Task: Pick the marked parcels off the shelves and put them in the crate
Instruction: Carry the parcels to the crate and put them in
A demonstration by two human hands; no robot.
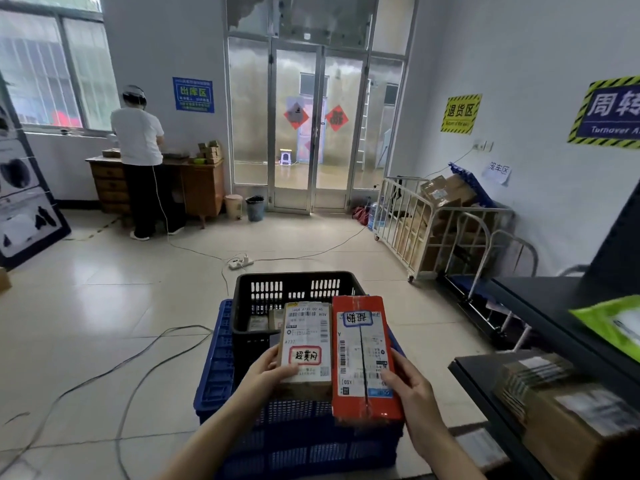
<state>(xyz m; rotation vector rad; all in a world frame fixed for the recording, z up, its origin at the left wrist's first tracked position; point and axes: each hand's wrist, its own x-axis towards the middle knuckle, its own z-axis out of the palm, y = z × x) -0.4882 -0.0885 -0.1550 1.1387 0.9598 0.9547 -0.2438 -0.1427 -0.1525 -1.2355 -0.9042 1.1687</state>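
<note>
Left hand (pixel 268 370) grips brown parcel (pixel 306 344) by its near end | right hand (pixel 410 386) grips red parcel (pixel 363 355) | both over black crate (pixel 298 292) | risk: end-only grips, red one may tip, clip the rim, drop outside

This was a parcel storeroom, like a small warehouse. Big signs on the walls named each area: a blue sign (pixel 193 95), a yellow sign (pixel 460 113) with black stripes, and a striped sign (pixel 609 112) that said "Turnover". A metal cage cart (pixel 408 216) by the wall was full of cardboard boxes (pixel 446 192). Black shelves (pixel 540 299) on the right held more taped boxes (pixel 568 410). A brown parcel (pixel 304 344) and a red parcel (pixel 363 355) had printed labels with bar codes, above a black crate (pixel 298 276) set on a blue crate (pixel 221 368). Small boxes (pixel 209 152) sat on a wooden worktop (pixel 194 163) by the window
</note>
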